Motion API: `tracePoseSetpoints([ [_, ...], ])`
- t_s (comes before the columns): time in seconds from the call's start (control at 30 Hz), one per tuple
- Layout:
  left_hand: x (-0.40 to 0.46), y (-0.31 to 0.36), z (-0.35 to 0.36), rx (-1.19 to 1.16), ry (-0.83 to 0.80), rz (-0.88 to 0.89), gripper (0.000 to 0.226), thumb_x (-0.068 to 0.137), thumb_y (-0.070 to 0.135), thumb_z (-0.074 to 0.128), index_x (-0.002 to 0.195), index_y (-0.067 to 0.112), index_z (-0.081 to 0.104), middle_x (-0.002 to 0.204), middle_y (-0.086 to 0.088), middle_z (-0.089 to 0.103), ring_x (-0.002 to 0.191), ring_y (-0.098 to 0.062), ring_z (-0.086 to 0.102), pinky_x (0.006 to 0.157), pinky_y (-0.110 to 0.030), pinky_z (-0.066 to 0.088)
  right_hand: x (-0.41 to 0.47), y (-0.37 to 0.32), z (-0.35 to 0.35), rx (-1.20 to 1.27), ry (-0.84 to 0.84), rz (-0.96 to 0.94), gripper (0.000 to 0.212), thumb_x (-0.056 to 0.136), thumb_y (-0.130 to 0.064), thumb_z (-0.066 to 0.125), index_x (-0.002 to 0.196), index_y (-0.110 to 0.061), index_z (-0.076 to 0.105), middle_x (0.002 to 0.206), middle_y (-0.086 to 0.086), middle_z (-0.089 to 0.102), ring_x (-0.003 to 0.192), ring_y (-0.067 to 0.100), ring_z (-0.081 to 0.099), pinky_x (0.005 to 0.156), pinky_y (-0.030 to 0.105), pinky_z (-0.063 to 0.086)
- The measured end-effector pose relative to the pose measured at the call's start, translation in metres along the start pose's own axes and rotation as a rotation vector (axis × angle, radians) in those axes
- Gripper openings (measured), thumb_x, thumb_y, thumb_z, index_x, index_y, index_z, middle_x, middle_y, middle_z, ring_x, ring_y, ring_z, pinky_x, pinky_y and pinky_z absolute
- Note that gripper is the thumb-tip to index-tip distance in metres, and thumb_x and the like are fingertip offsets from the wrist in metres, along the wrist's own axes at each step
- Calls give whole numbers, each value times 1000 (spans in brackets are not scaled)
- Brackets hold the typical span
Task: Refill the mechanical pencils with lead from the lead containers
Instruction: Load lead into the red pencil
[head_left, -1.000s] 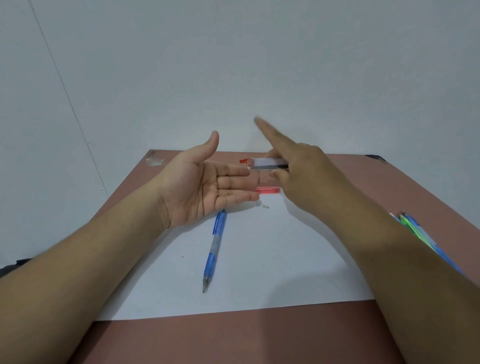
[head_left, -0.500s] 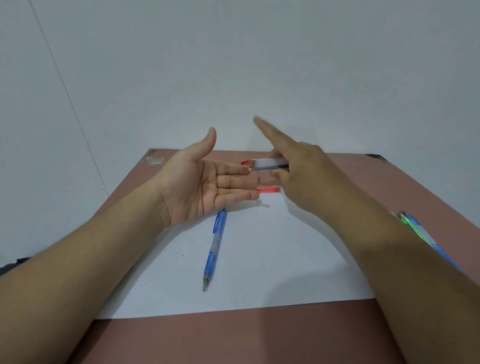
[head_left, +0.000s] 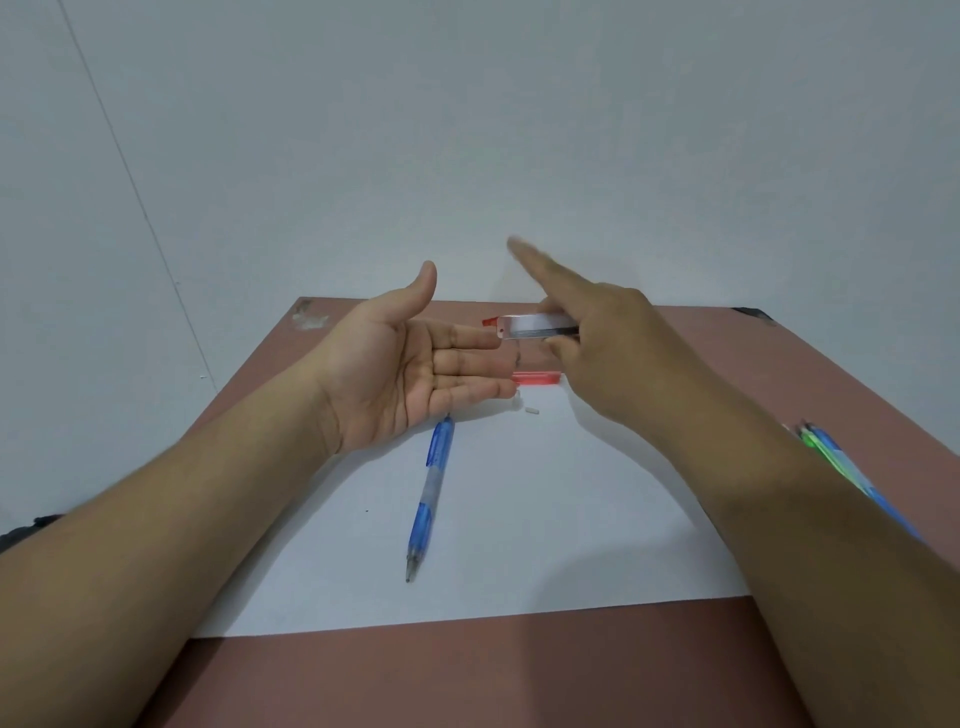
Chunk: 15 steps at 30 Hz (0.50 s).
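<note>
A: What are the two hands doing?

B: The left hand (head_left: 400, 364) is lying palm up above the bench (head_left: 675, 353), its fingers (head_left: 467, 364) straight and relaxed, holding nothing. The right hand (head_left: 613, 353) is pinching one clear lead container (head_left: 535, 326) just beside the left fingertips, with the index finger pointing away.

A: How many containers are you counting?

B: Two. A second, red lead container (head_left: 537, 378) is lying on the white paper (head_left: 519, 519), far from me.

A: And the pencils?

B: One blue mechanical pencil (head_left: 428, 493) is lying on the paper, in the middle. More pencils (head_left: 831, 457) are lying at the right edge; their number I cannot tell. Two small white pieces (head_left: 524, 408) are lying near the red container.
</note>
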<state>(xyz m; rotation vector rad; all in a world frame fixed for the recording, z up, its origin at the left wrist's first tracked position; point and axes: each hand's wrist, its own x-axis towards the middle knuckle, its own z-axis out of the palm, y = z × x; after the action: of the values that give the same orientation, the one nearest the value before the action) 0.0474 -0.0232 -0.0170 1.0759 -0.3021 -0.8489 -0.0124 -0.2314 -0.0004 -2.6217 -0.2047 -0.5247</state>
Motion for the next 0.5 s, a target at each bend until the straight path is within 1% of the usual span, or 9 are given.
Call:
tracePoseSetpoints([
  [0.03, 0, 0, 0, 0, 1, 3, 89, 97, 67, 38, 143, -10, 39, 138, -30, 56, 126, -47, 57, 113, -43, 39, -2, -1, -1, 0, 14, -16, 104, 95, 1, 56, 143, -74, 3, 108, -8, 64, 89, 14, 65, 84, 37, 58],
  [0.1, 0, -1, 2, -2, 11, 9, 89, 97, 66, 39, 143, -9, 39, 138, -30, 56, 125, -47, 57, 111, -44, 41, -3, -2, -3, -6, 16, -17, 116, 93, 3, 57, 138, -76, -15, 103, -1, 65, 84, 20, 67, 82, 45, 60],
  [0.23, 0, 0, 2, -11, 36, 10, 88, 96, 65, 40, 143, -9, 40, 137, -30, 57, 124, -48, 58, 110, -44, 42, -4, 0, -2, 5, 8, -24, 119, 94, 1, 59, 137, -75, -21, 101, 3, 67, 83, 24, 69, 80, 48, 60],
  [0.3, 0, -1, 3, -12, 45, 7, 87, 96, 64, 41, 142, -9, 41, 137, -30, 57, 124, -48, 58, 110, -44, 42, -3, 1, -2, -13, 19, -31, 112, 95, 0, 58, 141, -74, -13, 102, 2, 66, 85, 23, 68, 81, 45, 60],
  [0.37, 0, -1, 3, 0, 61, 8, 83, 98, 62, 40, 140, -9, 44, 134, -30, 59, 122, -47, 59, 109, -43, 43, 3, 2, -3, -74, -37, -29, 90, 94, 1, 55, 145, -66, 25, 108, -4, 65, 92, 19, 65, 85, 41, 58],
  [0.4, 0, -1, 5, 6, 60, 10, 80, 99, 60, 40, 139, -9, 46, 133, -30, 60, 122, -47, 60, 109, -43, 43, 5, 2, -3, -112, -62, -42, 76, 94, 2, 55, 138, -59, 45, 110, -6, 66, 97, 17, 63, 88, 40, 56],
  [0.43, 0, -2, 6, 8, 65, 16, 76, 100, 57, 40, 137, -9, 47, 131, -30, 61, 121, -46, 61, 108, -44, 45, 6, 2, -2, -118, -53, -52, 69, 94, 2, 55, 132, -55, 54, 110, -7, 66, 99, 16, 61, 88, 40, 55],
  [0.47, 0, -2, 7, 10, 85, 25, 71, 101, 53, 42, 135, -9, 50, 129, -30, 63, 119, -46, 62, 104, -44, 49, 4, 2, -2, -84, -16, -58, 70, 94, -1, 55, 135, -57, 50, 109, -7, 65, 98, 16, 60, 87, 40, 55],
  [0.5, -1, -3, 9, 16, 115, 37, 65, 102, 48, 43, 133, -9, 52, 126, -30, 64, 116, -45, 64, 100, -42, 52, 2, 0, -2, -49, 13, -51, 80, 95, -3, 56, 142, -64, 34, 108, -5, 64, 95, 16, 61, 84, 39, 55],
])
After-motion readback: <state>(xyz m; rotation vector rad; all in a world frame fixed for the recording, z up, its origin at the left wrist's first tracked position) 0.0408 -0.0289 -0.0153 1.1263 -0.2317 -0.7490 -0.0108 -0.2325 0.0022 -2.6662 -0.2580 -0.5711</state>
